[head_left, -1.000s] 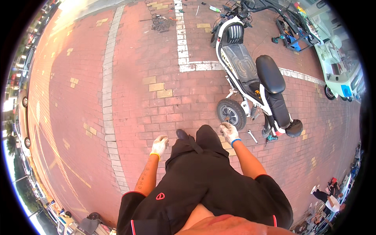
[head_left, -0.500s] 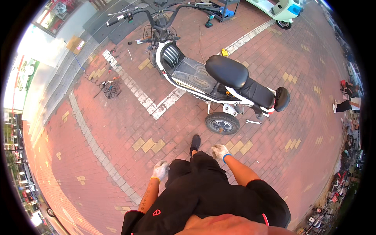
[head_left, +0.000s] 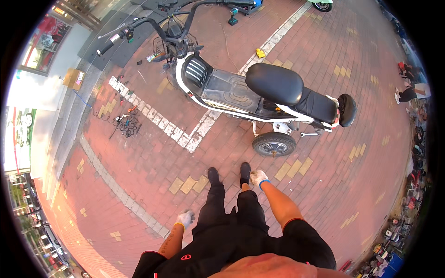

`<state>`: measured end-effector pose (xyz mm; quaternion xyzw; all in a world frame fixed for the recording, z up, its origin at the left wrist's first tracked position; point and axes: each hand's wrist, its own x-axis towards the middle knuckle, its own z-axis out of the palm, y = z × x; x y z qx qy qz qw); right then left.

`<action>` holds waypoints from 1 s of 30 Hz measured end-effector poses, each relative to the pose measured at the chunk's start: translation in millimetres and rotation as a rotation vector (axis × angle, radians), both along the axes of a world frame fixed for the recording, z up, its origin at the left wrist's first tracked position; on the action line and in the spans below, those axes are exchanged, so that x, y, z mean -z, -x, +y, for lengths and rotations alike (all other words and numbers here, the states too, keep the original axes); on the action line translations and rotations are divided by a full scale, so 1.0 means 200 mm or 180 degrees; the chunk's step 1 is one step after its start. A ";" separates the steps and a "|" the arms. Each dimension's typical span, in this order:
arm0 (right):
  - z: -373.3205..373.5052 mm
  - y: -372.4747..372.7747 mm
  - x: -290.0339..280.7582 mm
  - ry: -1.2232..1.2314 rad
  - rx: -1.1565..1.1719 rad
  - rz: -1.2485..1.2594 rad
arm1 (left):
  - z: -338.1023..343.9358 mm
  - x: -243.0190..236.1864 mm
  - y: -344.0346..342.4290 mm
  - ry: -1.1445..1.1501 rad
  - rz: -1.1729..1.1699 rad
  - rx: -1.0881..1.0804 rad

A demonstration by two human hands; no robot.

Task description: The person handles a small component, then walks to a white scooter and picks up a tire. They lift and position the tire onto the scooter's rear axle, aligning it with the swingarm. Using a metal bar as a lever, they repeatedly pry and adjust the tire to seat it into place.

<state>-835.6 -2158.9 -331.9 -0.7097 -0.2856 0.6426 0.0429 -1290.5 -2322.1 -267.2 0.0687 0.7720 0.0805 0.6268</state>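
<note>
My left hand (head_left: pixel 185 217) hangs by my left thigh in a pale work glove, fingers loosely bent and apart, holding nothing visible. My right hand (head_left: pixel 257 177), gloved with a blue band at the wrist, is curled beside my shoe; whatever it may hold is hidden. In front of me stands a black-and-white electric scooter (head_left: pixel 230 90) with its padded seat (head_left: pixel 273 82) and handlebars (head_left: pixel 157 28). A loose-standing wheel (head_left: pixel 273 144) is beside its lower frame, nearest my right hand. An open-end wrench (head_left: pixel 308 134) lies on the paving to the right of that wheel.
Behind the scooter are a drill (head_left: pixel 233 17) and yellow object (head_left: pixel 260 53). Cables (head_left: pixel 127 127) and a cardboard box (head_left: pixel 73 78) lie left, near concrete steps (head_left: pixel 65 129). A mint scooter (head_left: pixel 321 6) stands at the back. A person (head_left: pixel 411 93) and parked bikes line the right.
My view has swung toward the scooter, which now spans the upper middle. Both feet have come into view as I step, and my hands hang lower, still beside my legs.
</note>
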 end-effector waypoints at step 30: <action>-0.46 0.05 0.71 0.0420 -0.0544 -0.1300 | 0.39 -0.04 0.23 -0.0069 -0.0044 0.0336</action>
